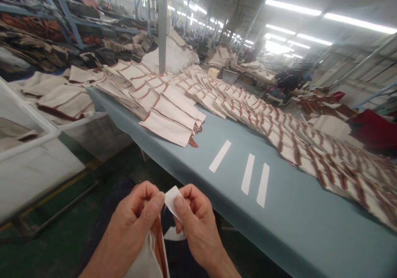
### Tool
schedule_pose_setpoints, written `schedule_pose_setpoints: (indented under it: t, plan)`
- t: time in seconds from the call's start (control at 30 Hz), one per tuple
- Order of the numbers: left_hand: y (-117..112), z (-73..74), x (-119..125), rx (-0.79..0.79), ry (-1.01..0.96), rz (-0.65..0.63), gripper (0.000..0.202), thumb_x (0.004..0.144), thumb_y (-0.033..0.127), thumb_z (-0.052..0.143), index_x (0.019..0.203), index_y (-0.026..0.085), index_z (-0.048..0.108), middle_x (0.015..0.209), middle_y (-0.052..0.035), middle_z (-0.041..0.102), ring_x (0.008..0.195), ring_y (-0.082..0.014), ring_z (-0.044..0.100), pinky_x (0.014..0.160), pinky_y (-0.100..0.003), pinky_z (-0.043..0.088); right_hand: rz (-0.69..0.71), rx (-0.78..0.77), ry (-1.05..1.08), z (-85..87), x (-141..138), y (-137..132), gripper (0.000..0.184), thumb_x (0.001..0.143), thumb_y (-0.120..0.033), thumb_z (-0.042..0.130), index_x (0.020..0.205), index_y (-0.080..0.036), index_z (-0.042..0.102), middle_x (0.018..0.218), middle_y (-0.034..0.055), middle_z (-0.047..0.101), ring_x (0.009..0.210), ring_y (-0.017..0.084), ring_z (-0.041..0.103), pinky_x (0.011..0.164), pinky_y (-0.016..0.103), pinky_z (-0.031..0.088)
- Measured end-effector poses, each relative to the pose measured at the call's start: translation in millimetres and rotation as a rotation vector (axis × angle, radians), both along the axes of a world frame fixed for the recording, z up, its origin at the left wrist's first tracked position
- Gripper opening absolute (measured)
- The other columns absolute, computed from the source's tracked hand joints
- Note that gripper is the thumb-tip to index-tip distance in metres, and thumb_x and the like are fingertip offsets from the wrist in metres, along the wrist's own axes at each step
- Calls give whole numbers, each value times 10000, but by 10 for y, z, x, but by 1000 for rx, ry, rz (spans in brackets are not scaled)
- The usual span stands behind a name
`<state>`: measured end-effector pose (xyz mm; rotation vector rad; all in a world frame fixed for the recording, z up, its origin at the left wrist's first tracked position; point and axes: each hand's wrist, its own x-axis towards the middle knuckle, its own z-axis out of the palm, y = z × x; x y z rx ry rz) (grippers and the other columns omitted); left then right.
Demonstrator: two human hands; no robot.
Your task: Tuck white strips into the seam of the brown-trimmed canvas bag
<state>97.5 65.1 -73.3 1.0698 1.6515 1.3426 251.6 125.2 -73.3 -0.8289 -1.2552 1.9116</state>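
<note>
Both my hands are low in the head view, below the near edge of a blue-grey table point(297, 224). My left hand point(136, 216) is closed, pinching the top of a cream fabric piece with brown trim point(149, 255) that hangs down from it. My right hand point(192, 220) is closed too, thumb and fingers pinching a small white strip point(171, 198) held up against the fabric's top. The two hands nearly touch at the thumbs.
Three white strips point(248, 173) lie on the table. Rows of cream fabric pieces with brown trim point(266, 121) overlap along it, with a stack point(169, 117) at the left. White bins point(27, 154) stand left. A person sits far back.
</note>
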Motion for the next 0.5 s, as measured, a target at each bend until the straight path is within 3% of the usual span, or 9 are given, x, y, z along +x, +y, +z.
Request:
schedule_pose_setpoints:
  t: [0.07, 0.17, 0.23, 0.3, 0.43, 0.5]
  plan:
    - [-88, -82, -63, -1, 66, 26, 561, 1051, 639, 567, 663, 236, 528, 603, 41, 514, 545, -148, 462, 508, -230, 411, 2, -21, -6, -47, 8, -47, 626, 915, -787, 796, 854, -207, 569, 557, -99, 480, 491, 61, 332, 491, 196, 268]
    - [-228, -135, -164, -64, 69, -44, 563, 1059, 599, 545, 625, 252, 459, 621, 25, 508, 592, -179, 478, 595, -263, 475, 4, -104, 9, -232, -9, -177, 601, 923, -753, 813, 844, -208, 571, 538, -109, 457, 466, 50, 302, 471, 191, 236]
    - [-317, -105, -229, -82, 64, -59, 518, 1069, 563, 516, 655, 252, 528, 678, 9, 587, 652, -199, 550, 670, -264, 520, 16, -164, 34, -380, -37, -284, 601, 905, -750, 831, 841, -213, 567, 524, -116, 444, 445, 44, 275, 449, 188, 206]
    - [-395, -34, -301, -97, 76, -154, 473, 1069, 547, 505, 719, 251, 621, 764, -4, 671, 720, -208, 620, 709, -250, 543, 35, -209, 58, -476, -61, -377, 615, 882, -763, 842, 837, -219, 560, 508, -120, 436, 427, 42, 255, 430, 188, 178]
    - [-463, 135, -466, -201, 168, -415, 373, 1032, 523, 599, 815, 254, 737, 808, -2, 734, 738, -187, 671, 656, -194, 534, 56, -255, 45, -401, -46, -455, 644, 850, -797, 848, 835, -223, 557, 507, -119, 431, 429, 46, 259, 435, 191, 185]
    - [-443, 206, -534, -183, 196, -379, 356, 1031, 493, 634, 801, 255, 765, 777, 1, 743, 714, -175, 675, 653, -175, 539, 59, -244, 4, -271, 1, -449, 656, 845, -813, 841, 833, -217, 568, 521, -111, 438, 451, 53, 281, 462, 199, 206]
